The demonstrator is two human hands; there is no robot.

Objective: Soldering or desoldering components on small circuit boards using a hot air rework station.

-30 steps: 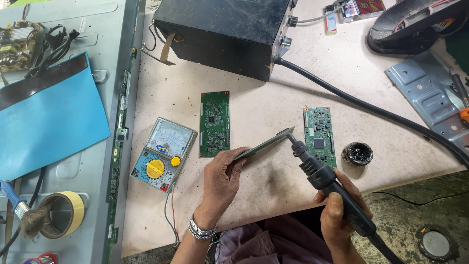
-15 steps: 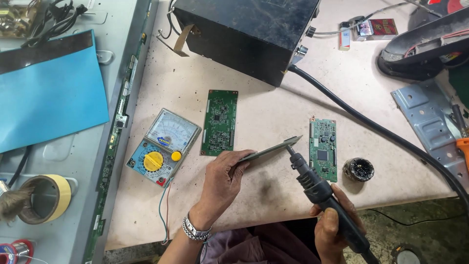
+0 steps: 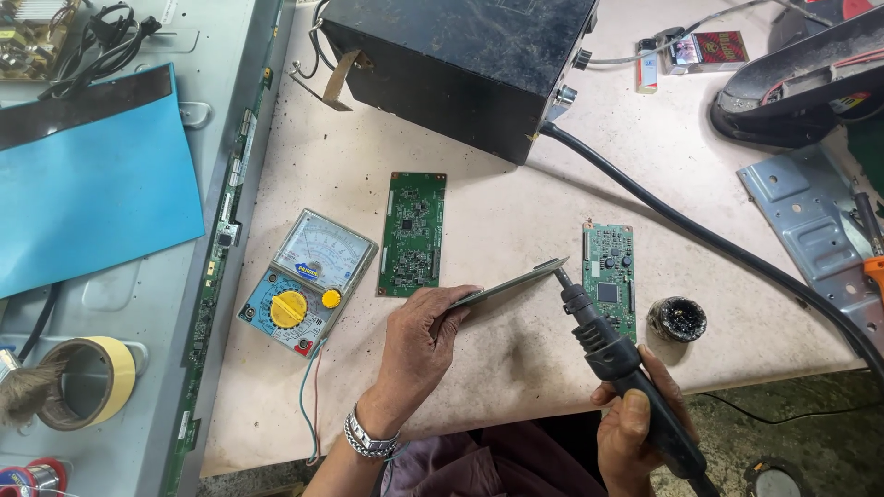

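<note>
At table centre, my left hand [image 3: 419,336] pinches a thin board strip [image 3: 511,283] edge-on; my right hand [image 3: 635,428] grips the hot-air handpiece [image 3: 612,354], nozzle at its three-o'clock end. Risk: heat reaching fingers, strip slipping.

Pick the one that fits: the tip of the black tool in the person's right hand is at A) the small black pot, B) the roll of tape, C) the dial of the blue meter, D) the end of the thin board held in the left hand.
D: the tool in the right hand meets the far end of the thin board pinched by the left hand.

Thin board [image 3: 509,285], edge-on, at iron tip [image 3: 564,280]
</note>
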